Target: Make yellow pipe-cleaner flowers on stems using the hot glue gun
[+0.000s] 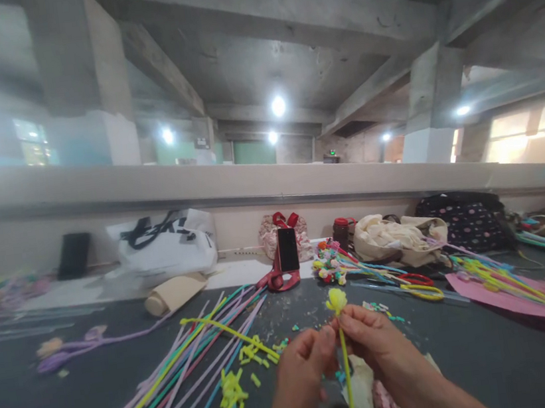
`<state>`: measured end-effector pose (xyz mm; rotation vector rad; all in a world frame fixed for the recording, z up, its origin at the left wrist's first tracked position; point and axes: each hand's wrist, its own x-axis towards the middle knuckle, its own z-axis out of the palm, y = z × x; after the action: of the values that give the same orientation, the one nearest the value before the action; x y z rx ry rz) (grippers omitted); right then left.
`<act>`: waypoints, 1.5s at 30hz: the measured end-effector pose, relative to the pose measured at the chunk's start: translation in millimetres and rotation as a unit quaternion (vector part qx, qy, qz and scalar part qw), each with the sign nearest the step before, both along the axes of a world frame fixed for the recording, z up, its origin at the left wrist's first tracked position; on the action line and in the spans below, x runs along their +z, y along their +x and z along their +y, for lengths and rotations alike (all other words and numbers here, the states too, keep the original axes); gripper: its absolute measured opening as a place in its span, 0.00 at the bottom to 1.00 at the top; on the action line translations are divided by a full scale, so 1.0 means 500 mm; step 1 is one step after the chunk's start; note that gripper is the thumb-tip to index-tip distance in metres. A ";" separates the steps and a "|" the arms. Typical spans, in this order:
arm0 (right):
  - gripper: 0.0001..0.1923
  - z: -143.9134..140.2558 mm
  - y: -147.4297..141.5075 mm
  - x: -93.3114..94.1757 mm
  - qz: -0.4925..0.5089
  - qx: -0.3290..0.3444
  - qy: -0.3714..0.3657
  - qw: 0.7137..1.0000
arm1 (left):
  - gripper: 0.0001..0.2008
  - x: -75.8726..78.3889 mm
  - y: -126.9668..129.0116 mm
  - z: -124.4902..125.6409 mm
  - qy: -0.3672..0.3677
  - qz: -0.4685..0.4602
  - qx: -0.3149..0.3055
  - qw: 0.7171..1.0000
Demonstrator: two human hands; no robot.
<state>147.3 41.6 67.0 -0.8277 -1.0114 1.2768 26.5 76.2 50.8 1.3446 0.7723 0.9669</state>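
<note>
Yellow and fuzzy, a small flower (336, 300) stands nearly upright above a dark table (473, 351). Its long axis is a straight yellow-green stem (348, 381) running down from the bloom to the bottom edge of the view. The right hand (379, 344) is at the flower's right, its grip pinching the stem between thumb and finger directly beneath the bloom, so the bloom sits just above that grip and most of the stem hangs below it. The left hand (303, 364) is at the flower's left, thumb and fingers drawn together close to the same spot; its fingertips are partly hidden, so I cannot tell whether they touch the stem or hold anything. The right hand is the nearer one. Left of the flower lie short yellow pieces (232, 393) and, farther left, a bundle of coloured fuzzy stems (175, 379). Beyond the flower, slightly left, a dark phone (287, 250) stands propped.
</note>
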 end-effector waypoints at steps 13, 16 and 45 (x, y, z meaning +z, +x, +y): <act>0.12 -0.017 -0.035 -0.023 0.104 0.155 -0.046 0.981 | 0.34 0.033 -0.042 -0.002 -0.091 -0.248 -0.165 0.950; 0.13 -0.017 -0.033 -0.024 0.102 0.157 -0.046 0.981 | 0.32 0.036 -0.044 -0.004 -0.089 -0.245 -0.157 0.952; 0.11 -0.010 -0.015 -0.058 0.132 0.184 -0.069 0.972 | 0.25 0.030 -0.034 -0.009 -0.100 -0.199 -0.108 0.969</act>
<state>139.6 36.5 37.8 -0.5673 -0.8927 1.7414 9.5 71.7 66.0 0.9933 0.3949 0.9188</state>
